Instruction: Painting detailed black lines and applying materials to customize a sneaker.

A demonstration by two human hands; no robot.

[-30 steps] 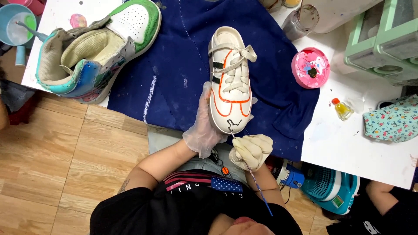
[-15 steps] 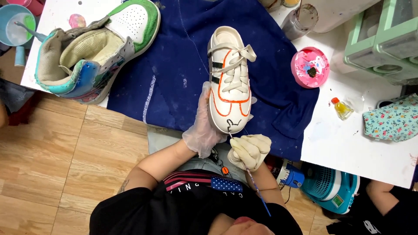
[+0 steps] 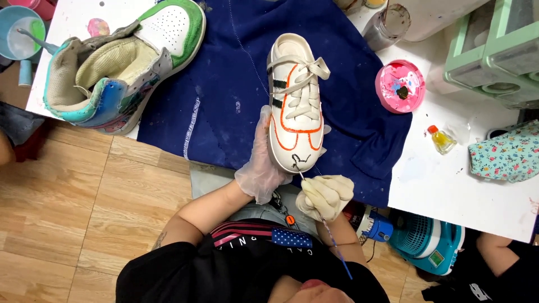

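Left hand point(image 3: 263, 163), in a clear disposable glove, is cupped along the side of the white sneaker point(image 3: 296, 104), fingers wrapped against its edge and steadying it. Right hand point(image 3: 325, 196), in a pale glove, is curled shut in a pinch on a thin paintbrush point(image 3: 324, 223); the brush tip meets the near end of the sneaker, at a small black painted mark, while the blue handle runs back toward the person's chest.

The sneaker lies sole down on a dark blue cloth point(image 3: 224, 84), its near end overhanging the cloth's front edge toward the person. It carries white laces, orange outline lines on the upper and short black bars on one side.

The cloth is spread over a white surface point(image 3: 449, 179), which shows paint specks.

Other items noted:
- A high-top sneaker point(image 3: 120, 64) painted green, blue and cream, lying on its side at the left end of the cloth, well apart from both hands.
- A round pink palette point(image 3: 400, 86) with mixed paint, to the right of the cloth.
- A small bottle point(image 3: 441, 139) of yellow liquid with an orange cap, near the palette.
- A glass jar point(image 3: 387, 25) at the far edge.
- A pale blue cup point(image 3: 19, 36) at far left.
- Green storage drawers point(image 3: 494, 50) at far right.
- A floral fabric piece point(image 3: 505, 154) at the right edge.
- A teal fan point(image 3: 426, 241) on the wooden floor below the surface
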